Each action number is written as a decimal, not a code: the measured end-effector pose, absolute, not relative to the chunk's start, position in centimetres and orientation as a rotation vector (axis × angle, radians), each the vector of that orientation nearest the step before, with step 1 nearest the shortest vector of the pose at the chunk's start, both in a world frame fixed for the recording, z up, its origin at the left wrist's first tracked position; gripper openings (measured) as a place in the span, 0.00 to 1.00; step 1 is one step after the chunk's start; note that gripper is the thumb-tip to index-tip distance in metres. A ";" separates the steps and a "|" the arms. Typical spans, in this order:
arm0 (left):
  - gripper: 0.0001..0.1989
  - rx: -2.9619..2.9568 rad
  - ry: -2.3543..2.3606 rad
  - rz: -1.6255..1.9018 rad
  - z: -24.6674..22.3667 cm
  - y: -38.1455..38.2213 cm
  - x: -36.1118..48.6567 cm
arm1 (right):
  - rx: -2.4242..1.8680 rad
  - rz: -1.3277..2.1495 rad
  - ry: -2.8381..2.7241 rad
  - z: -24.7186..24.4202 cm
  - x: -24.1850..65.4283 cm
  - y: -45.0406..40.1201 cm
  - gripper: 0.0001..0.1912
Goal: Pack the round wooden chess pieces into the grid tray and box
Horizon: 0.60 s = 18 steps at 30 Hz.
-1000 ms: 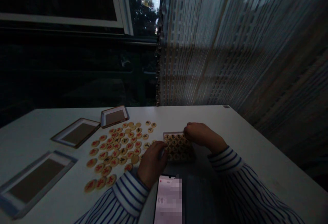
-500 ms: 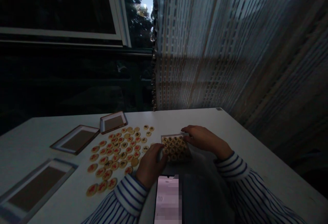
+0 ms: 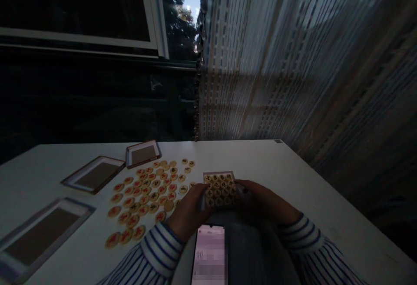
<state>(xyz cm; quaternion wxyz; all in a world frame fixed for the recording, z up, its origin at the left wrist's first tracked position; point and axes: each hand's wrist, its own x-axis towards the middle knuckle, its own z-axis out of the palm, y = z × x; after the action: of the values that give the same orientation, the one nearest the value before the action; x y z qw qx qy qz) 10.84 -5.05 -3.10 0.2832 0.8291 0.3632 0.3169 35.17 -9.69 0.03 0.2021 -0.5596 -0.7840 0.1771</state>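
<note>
A small box stands near the middle of the white table, filled with rows of round Chinese chess pieces marked in black. My left hand grips its left side, fingers at the edge and thumb near the front corner. From the right, my right hand closes on the opposite side, its fingertips at the upper right edge; its lower part is in shadow. Left of the box, many loose Chinese chess pieces lie scattered, most with red characters, some with black, a few blank side up.
Three shallow open box parts lie on the left: a near one, a middle one and a far one. A lit phone lies in front of me. Behind the table hang a string curtain and a window.
My right hand has come down from the box's upper right corner to its right side. The box now sits straighter between both hands. My left hand stays at its left side.
</note>
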 end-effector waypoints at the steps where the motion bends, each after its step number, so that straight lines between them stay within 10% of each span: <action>1: 0.26 2.221 0.968 0.844 -3.2 -5.1 10.8 | -1.576 0.494 -2.185 0.0 35.2 -9.7 0.30; 18: 0.25 2.253 1.009 0.824 -3.8 -5.0 10.9 | -1.628 0.409 -2.179 0.2 34.5 -9.8 0.25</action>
<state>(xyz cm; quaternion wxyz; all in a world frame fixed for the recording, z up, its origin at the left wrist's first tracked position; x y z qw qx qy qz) 10.90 -5.03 -3.82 0.2665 0.8344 0.3736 0.3051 34.48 -9.77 0.18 0.1941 -0.5806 -0.7772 0.1457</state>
